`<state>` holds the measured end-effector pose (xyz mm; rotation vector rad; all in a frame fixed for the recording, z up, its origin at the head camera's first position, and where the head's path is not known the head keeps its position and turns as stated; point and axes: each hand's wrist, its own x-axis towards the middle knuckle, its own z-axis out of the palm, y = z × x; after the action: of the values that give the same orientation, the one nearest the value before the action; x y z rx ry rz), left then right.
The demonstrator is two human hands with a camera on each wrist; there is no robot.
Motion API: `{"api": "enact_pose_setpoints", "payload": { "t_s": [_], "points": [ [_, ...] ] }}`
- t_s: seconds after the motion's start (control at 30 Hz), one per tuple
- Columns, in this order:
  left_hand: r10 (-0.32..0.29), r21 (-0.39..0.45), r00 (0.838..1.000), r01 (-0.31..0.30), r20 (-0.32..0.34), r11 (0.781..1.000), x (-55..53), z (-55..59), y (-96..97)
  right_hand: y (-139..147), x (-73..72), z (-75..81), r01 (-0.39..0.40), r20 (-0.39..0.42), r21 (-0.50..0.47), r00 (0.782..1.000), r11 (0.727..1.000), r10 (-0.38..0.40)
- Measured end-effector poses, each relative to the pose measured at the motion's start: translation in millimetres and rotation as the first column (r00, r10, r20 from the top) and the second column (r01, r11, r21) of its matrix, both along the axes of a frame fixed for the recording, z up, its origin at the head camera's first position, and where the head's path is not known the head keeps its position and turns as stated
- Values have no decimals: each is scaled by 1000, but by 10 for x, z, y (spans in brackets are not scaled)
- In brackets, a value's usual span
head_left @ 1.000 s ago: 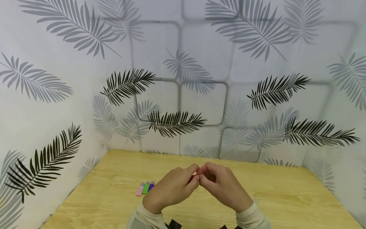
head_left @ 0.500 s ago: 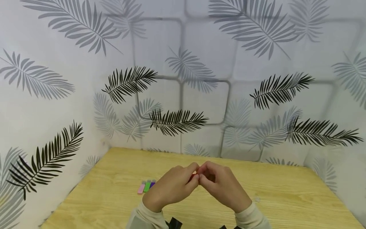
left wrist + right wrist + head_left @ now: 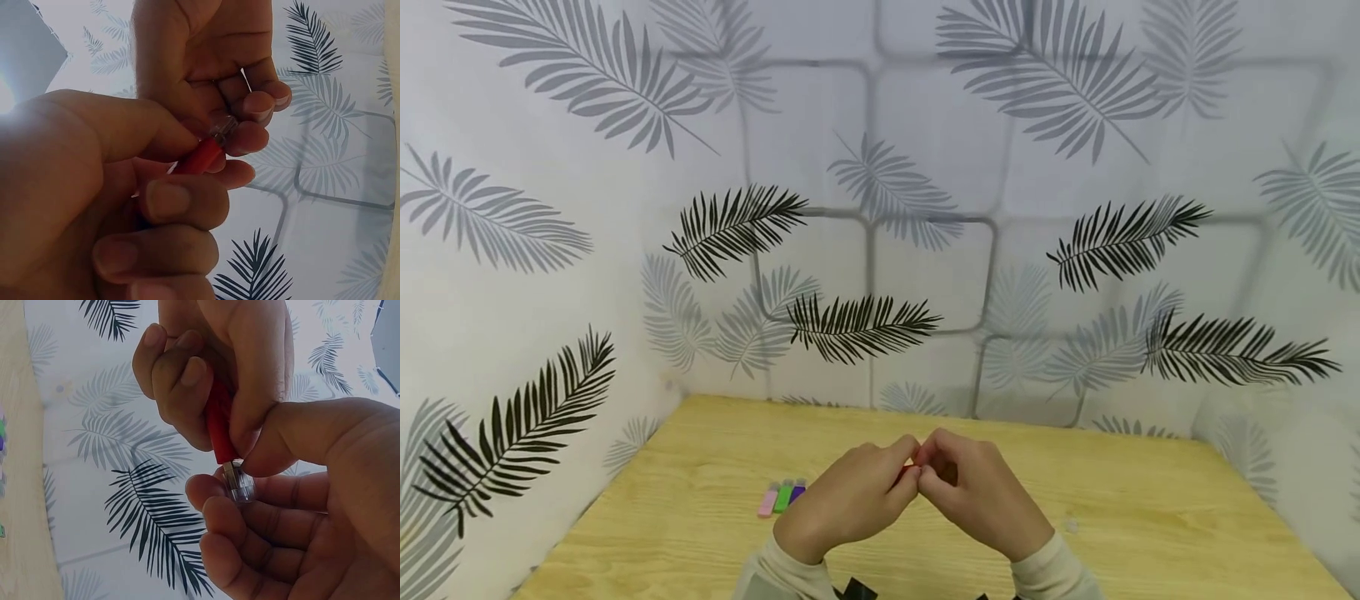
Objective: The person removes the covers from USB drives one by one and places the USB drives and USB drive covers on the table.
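Note:
A red USB flash drive (image 3: 220, 428) is held in my left hand (image 3: 846, 500), its body between the thumb and curled fingers. Over its metal plug sits a clear cap (image 3: 242, 489), which points toward my right hand (image 3: 988, 496). The right thumb and fingertips pinch at this capped end, as the right wrist view shows. In the head view both hands meet fingertip to fingertip above the table, and only a sliver of red shows between them. The left wrist view shows the drive's rear part hidden inside the left fingers.
On the wooden table (image 3: 1150, 492), left of the hands, a pink flash drive (image 3: 767, 502), a green one (image 3: 782, 497) and a purple one (image 3: 797, 493) lie side by side. The left hand partly covers the purple one. A small clear piece (image 3: 1071, 526) lies at right.
Both hands keep their hold on the drive and its capped end. The right hand has shifted slightly left, and the head view has tilted a little.

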<state>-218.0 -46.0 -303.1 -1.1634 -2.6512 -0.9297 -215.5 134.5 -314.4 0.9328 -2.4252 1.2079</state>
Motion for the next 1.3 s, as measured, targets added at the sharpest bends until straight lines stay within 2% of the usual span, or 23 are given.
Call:
{"api": "enact_pose_setpoints", "payload": {
  "t_s": [0.2,0.67,1.0,1.3],
  "points": [
    [8,-10,1000,-8,-26,1000,-8,-23,12,6,4,-9,14,-22,11,1000,1000,-14],
    [20,-21,1000,-20,-13,1000,-22,-28,33,0,26,18,31,-35,48,999,998,-30],
    [14,-17,1000,-14,-11,1000,-12,-37,33,-35,89,49,72,-139,94,989,993,-58],
    [8,-12,1000,-8,-14,1000,-23,-45,36,-44,123,74,119,-176,122,980,985,-97]
  ]
}}
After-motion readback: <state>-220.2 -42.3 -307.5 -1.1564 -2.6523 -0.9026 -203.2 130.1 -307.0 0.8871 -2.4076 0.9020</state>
